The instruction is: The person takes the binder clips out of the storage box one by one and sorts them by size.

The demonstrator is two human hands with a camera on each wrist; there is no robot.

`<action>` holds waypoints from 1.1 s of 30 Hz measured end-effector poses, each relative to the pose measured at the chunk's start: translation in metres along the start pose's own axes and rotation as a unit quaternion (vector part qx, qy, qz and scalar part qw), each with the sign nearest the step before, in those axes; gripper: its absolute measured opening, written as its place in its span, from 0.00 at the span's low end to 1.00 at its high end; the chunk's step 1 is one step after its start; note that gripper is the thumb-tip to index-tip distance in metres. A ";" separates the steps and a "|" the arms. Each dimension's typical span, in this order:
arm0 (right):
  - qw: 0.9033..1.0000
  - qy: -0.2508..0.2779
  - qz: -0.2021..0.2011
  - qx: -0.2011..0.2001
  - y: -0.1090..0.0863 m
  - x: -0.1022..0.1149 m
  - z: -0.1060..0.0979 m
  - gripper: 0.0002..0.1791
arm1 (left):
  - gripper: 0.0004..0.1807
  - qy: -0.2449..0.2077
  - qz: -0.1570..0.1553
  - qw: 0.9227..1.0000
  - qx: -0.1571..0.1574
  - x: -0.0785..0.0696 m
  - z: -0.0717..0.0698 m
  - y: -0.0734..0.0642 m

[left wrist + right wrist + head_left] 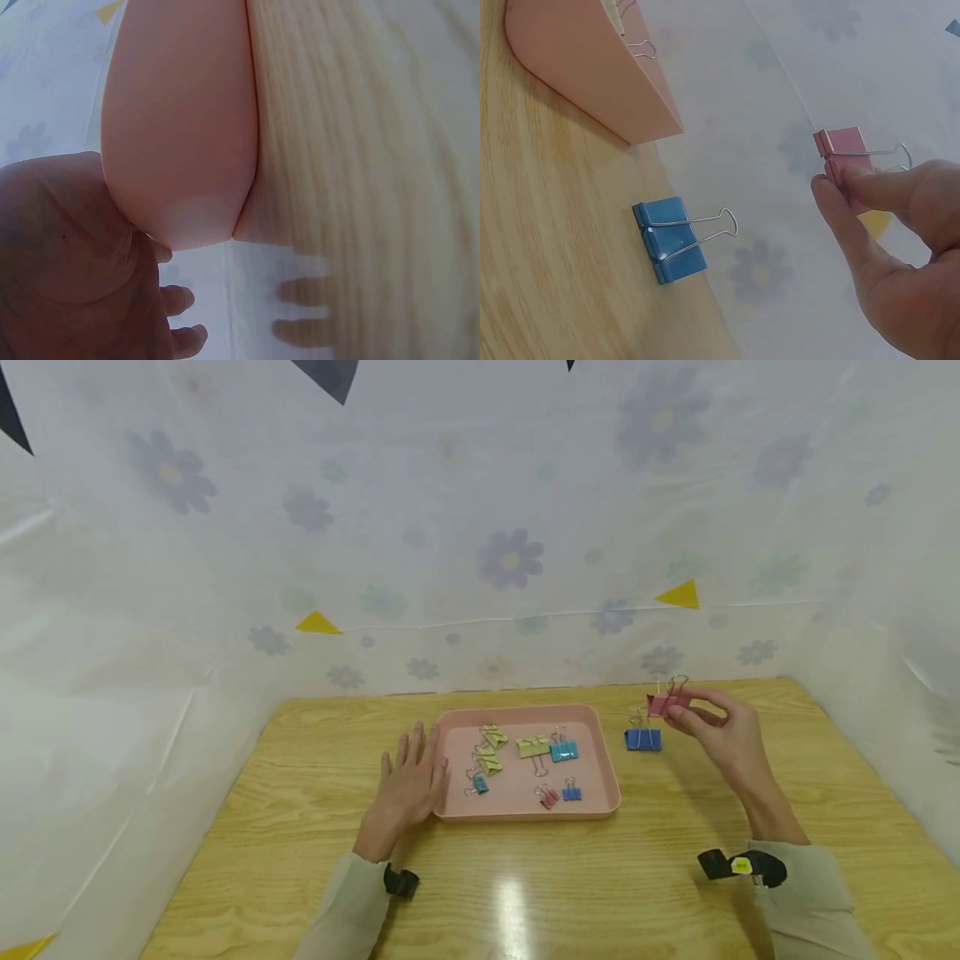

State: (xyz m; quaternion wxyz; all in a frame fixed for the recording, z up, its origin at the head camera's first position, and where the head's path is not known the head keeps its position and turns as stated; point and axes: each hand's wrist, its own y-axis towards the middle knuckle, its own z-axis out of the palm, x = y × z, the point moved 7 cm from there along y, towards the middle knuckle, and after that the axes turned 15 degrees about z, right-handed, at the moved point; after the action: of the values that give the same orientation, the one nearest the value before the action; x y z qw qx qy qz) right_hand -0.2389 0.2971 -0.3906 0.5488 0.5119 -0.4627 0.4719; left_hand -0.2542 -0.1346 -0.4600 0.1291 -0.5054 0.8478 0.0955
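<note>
My right hand (723,735) pinches a pink binder clip (663,704) between thumb and fingers, raised beyond the tray's right side. Just below it a blue binder clip (643,740) stands on the table, wire handles up; the right wrist view shows the held pink clip (847,157) apart from this blue clip (671,240). My left hand (408,785) lies with straight fingers against the left wall of the pink tray (517,817). Inside the tray are yellow-green clips (534,746), teal clips (564,751), a small pink clip (548,798) and a small blue clip (572,794).
The wooden table (300,843) runs back to a flowered white curtain (450,552), which also hangs on both sides. Yellow triangles (678,595) mark the curtain. A black strap (742,865) circles my right wrist, and another strap (401,882) my left.
</note>
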 end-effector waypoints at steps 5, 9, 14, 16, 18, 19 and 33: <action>1.000 0.008 0.013 0.000 0.000 -0.002 -0.006 0.18 | 0.36 -0.001 -0.001 1.000 0.001 0.002 0.002 0.000; 0.999 -0.021 0.026 -0.009 0.000 -0.006 -0.011 0.18 | 0.36 -0.001 -0.002 1.000 0.003 0.002 0.001 0.000; 0.998 -0.037 0.034 -0.029 0.002 -0.014 -0.022 0.19 | 0.35 0.002 -0.001 1.000 0.003 0.002 0.001 0.000; 0.998 -0.033 0.035 -0.032 0.003 -0.018 -0.027 0.19 | 0.36 0.001 0.000 1.000 0.001 0.002 0.001 0.000; 0.998 -0.033 0.038 -0.035 0.003 -0.022 -0.032 0.19 | 0.35 0.000 0.000 1.000 0.001 0.002 0.001 0.000; 0.998 -0.036 0.040 -0.037 0.004 -0.023 -0.034 0.19 | 0.35 0.000 0.000 1.000 0.001 0.002 0.001 0.000; 0.989 -0.092 0.065 -0.096 0.004 -0.040 -0.061 0.22 | 0.35 0.013 0.003 1.000 -0.007 0.000 -0.001 -0.001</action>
State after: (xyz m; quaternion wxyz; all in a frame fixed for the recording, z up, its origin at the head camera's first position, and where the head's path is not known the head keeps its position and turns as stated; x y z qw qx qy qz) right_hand -0.2470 0.3562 -0.4331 0.5186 0.4673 -0.5864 0.4108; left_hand -0.2535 -0.1350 -0.4587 0.1138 -0.5047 0.8504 0.0955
